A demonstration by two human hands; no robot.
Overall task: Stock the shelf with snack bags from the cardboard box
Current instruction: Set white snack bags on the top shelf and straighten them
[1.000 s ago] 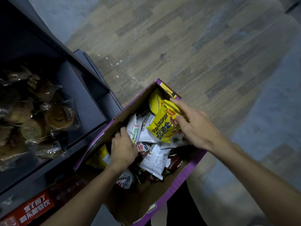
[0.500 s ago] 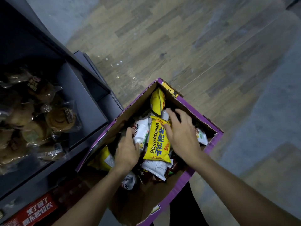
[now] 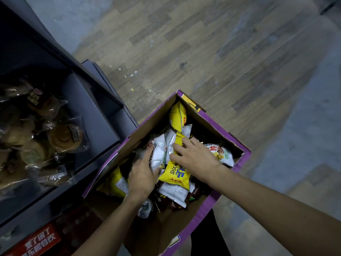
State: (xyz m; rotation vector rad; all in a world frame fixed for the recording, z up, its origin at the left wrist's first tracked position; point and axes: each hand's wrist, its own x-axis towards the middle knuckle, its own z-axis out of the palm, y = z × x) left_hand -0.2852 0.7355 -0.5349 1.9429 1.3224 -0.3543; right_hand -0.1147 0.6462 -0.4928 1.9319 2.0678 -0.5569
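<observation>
Right hand (image 3: pixel 195 157) is lying spread over the yellow bag (image 3: pixel 175 175), left hand (image 3: pixel 142 175) pressing the white bag (image 3: pixel 158 154) beside it; ungripped, either bag may slip.

You work with two hands, the left hand (image 3: pixel 143 178) and the right hand (image 3: pixel 195 157), in one cardboard box (image 3: pixel 147 126). It shows you three yellow snack bags (image 3: pixel 176 117) and at least four white snack bags (image 3: pixel 158 154). The wrapped pastries (image 3: pixel 64 137) on the shelf (image 3: pixel 103 130) are too blurred to count.

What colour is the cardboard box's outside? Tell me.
The cardboard box is purple outside, brown inside; head view shows it.
</observation>
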